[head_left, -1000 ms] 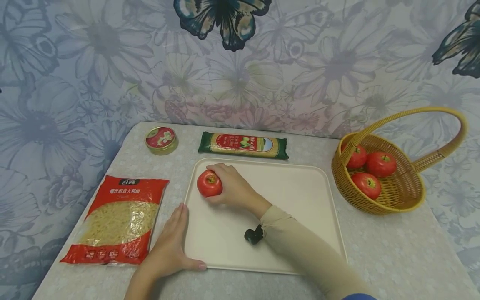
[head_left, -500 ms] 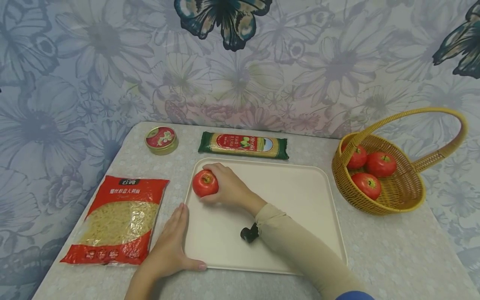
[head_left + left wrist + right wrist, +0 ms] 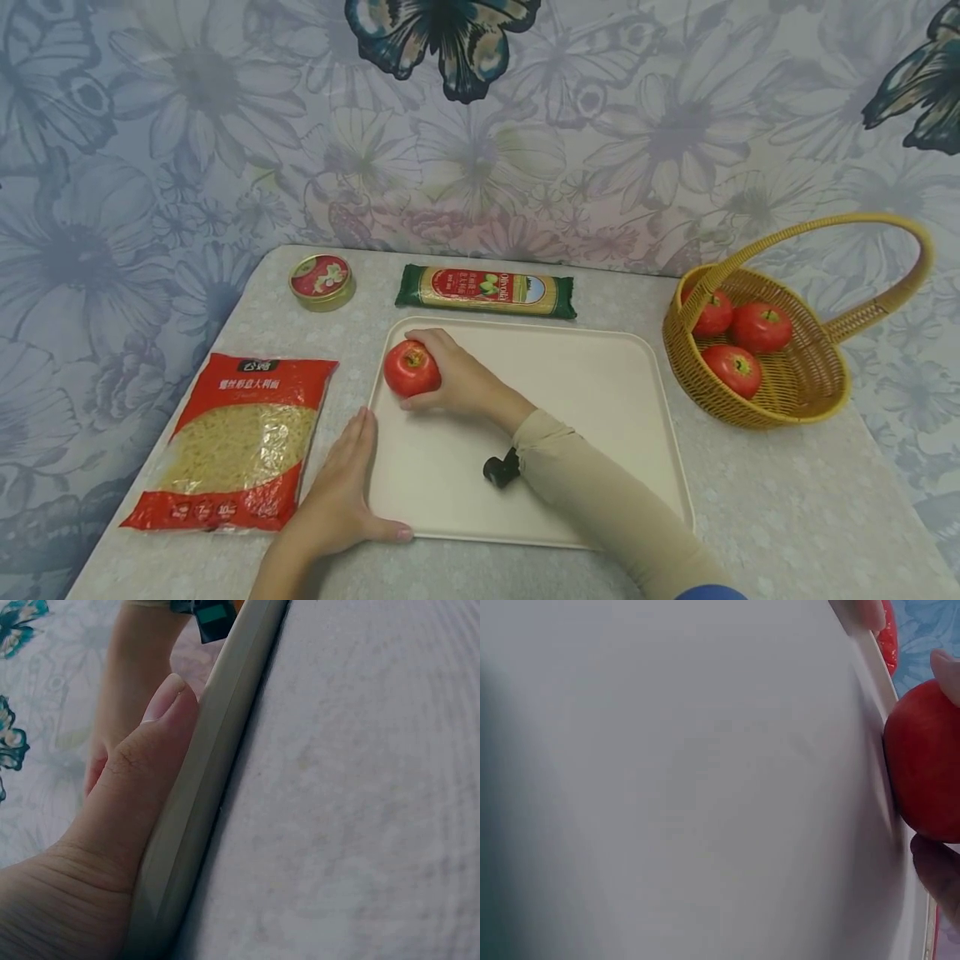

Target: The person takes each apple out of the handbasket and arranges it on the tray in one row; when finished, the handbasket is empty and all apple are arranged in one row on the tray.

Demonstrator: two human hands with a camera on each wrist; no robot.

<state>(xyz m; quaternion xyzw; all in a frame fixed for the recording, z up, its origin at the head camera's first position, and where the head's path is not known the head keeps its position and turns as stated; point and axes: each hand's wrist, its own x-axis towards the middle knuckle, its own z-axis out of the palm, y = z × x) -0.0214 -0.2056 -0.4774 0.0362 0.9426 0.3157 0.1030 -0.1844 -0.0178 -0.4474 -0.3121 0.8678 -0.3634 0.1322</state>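
My right hand grips a red apple from its right side, at the left end of a cream tray. In the right wrist view the apple sits between thumb and fingertips, close by the tray's rim; whether it touches the tray floor I cannot tell. My left hand rests at the tray's near left corner, fingers straight along the left edge and thumb against the front edge. The left wrist view shows that thumb lying along the tray's rim; the other fingers are hidden there.
A yellow wicker basket with several red apples stands right of the tray. Left lies a red bag of pasta. A spaghetti packet lies behind the tray, with a round tin at the back left.
My right hand has shifted the apple slightly left, toward the tray's left edge, and has stayed nearly still since half a second ago. The left hand has not moved.
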